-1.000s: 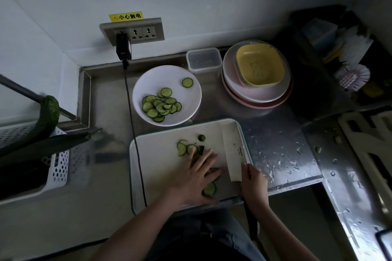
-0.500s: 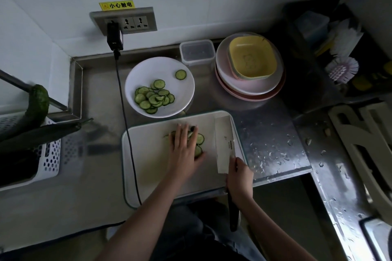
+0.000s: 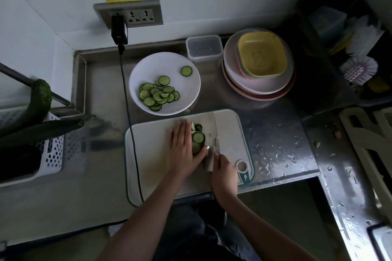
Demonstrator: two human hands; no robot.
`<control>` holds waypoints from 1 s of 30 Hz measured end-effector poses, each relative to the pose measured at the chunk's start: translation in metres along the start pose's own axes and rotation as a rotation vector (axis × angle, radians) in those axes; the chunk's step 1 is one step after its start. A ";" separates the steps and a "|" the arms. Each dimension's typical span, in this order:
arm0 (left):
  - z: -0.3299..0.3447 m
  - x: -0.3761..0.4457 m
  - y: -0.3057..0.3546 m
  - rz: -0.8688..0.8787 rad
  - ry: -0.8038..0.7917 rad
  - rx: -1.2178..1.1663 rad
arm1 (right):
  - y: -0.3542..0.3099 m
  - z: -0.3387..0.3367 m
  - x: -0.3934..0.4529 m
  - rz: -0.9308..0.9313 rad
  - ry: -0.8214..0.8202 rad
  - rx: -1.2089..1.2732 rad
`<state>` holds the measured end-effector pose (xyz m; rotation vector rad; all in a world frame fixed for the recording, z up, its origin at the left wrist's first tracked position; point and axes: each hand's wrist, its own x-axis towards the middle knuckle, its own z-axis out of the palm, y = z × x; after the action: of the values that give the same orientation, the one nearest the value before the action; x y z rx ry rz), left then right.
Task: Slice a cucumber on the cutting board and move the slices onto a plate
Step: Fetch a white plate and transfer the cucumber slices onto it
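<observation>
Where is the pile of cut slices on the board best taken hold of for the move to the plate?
Probably from both flanks. The slices lie pressed between the left hand and the flat of the cleaver blade, held by the right hand. Loose thin discs suit sliding onto the blade, not pinching, for the white plate.

Location: a kitchen. Indicators: stainless-steel bench point(image 3: 275, 133) with raised back edge, stacked plates point(image 3: 254, 85) near its back edge, cutting board point(image 3: 152, 154) at its front edge, wall socket point(image 3: 137, 15).
</observation>
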<state>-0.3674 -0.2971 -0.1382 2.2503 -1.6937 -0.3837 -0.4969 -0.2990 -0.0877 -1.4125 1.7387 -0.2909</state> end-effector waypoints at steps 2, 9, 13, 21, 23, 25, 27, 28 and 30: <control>0.000 0.001 0.003 0.021 0.016 -0.004 | -0.001 0.001 0.000 -0.036 -0.026 -0.004; -0.001 0.000 0.001 0.044 0.134 -0.098 | 0.002 -0.003 0.001 -0.026 -0.008 -0.036; -0.004 0.013 0.005 0.168 0.161 -0.102 | 0.011 -0.014 0.006 -0.016 0.023 -0.033; 0.000 0.042 0.019 0.241 0.118 -0.076 | 0.027 -0.030 0.015 -0.037 0.084 -0.107; 0.003 0.044 0.027 0.262 0.118 -0.133 | 0.027 -0.033 0.015 -0.041 0.092 -0.104; 0.002 0.045 0.035 0.243 0.125 -0.221 | 0.029 -0.036 0.016 -0.035 0.095 -0.098; 0.001 0.045 0.043 0.183 0.144 -0.305 | 0.032 -0.039 0.016 -0.031 0.091 -0.097; 0.001 0.045 0.046 0.157 0.147 -0.327 | 0.033 -0.040 0.016 -0.031 0.088 -0.104; 0.002 0.047 0.051 0.138 0.132 -0.350 | 0.036 -0.044 0.015 -0.035 0.085 -0.135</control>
<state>-0.4006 -0.3557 -0.1213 1.8558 -1.5647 -0.4490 -0.5534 -0.3145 -0.0914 -1.5489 1.8332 -0.2600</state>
